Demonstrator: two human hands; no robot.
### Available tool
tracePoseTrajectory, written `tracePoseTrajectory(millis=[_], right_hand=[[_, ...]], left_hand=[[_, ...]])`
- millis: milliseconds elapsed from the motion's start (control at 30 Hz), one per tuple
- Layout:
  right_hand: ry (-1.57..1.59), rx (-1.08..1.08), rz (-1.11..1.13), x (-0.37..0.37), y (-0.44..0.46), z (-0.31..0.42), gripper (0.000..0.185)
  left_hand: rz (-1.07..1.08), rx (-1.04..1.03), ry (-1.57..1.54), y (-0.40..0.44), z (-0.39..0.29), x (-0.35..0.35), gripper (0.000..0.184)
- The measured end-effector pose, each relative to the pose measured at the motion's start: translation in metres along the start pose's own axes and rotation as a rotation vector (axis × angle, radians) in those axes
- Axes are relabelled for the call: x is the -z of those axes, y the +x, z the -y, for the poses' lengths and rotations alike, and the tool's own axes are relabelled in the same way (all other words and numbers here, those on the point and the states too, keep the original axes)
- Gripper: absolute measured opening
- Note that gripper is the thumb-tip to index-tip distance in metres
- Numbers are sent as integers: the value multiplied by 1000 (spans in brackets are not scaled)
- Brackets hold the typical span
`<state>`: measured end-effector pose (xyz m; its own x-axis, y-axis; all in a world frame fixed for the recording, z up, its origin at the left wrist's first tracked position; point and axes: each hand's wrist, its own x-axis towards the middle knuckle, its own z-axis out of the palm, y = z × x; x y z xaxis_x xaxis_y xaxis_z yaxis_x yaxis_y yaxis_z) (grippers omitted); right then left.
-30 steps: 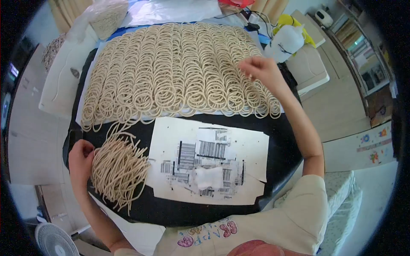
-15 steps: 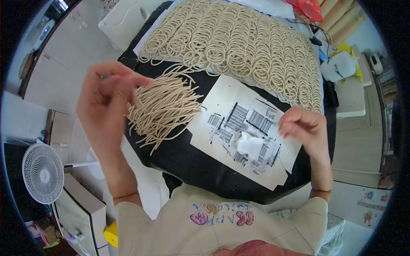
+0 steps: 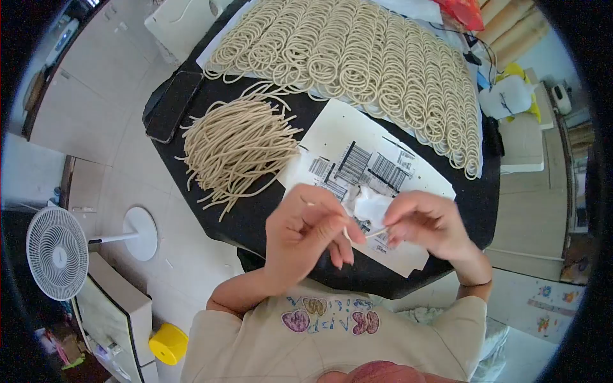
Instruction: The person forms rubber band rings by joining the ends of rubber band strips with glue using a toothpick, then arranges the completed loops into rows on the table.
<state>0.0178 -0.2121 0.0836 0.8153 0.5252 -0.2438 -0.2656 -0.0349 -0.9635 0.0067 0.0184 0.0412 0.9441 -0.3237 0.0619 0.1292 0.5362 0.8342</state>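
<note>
The left hand (image 3: 308, 231) and the right hand (image 3: 423, 223) pinch a thin cord (image 3: 377, 233) between them, above the printed card (image 3: 324, 131) — both grips, I judge, should be light and steady.

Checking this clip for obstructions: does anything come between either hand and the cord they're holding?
Nothing visible does: the left hand and right hand both pinch the cord directly; the white wad lies beyond, on the cardboard.

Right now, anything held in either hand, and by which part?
Yes, a beige cord: left hand and right hand each pinch it, apparently near an end.
</note>
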Motion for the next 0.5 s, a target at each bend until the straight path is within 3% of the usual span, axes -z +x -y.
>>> tracePoseTrajectory(millis=[100, 200, 300, 367, 500], right_hand=[[80, 187, -57, 17, 4, 1, 14], [274, 274, 36, 27, 7, -10, 12], [213, 323, 37, 27, 8, -16, 13], [206, 371, 56, 27, 10, -19, 20], [118, 37, -44, 32, -2, -7, 18]], left_hand=[[-116, -12, 76, 7, 8, 2, 16], [-129, 0, 110, 10, 17, -3, 24], [-88, 23, 94, 11, 25, -3, 30], [-65, 8, 108, 9, 33, -3, 24], [-47, -27, 217, 4, 43, -4, 11]])
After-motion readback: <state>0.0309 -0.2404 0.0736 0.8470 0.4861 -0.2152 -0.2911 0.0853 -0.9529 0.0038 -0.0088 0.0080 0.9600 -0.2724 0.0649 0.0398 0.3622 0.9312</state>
